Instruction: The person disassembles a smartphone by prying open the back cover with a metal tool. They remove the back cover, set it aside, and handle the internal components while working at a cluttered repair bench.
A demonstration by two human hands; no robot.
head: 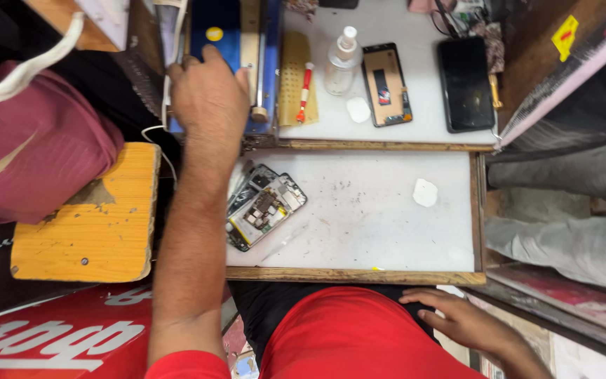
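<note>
Left hand on the blue machine; opened phone on the white work tray.

The left hand (208, 91) reaches forward and rests palm-down on the blue machine (222, 42) at the far left of the bench, fingers spread flat and gripping nothing. The right hand (468, 323) lies open on the red-clad thigh (345, 337), fingers loosely extended, empty. The opened phone (264, 205), circuit board exposed, lies tilted at the left edge of the white work tray (373, 231), just beside the left forearm. On the upper surface lie a red screwdriver (305, 91), a clear bottle (341, 63), a screen panel (386, 84) and a black phone (466, 83). A yellow stool (89, 217) stands left.
</note>
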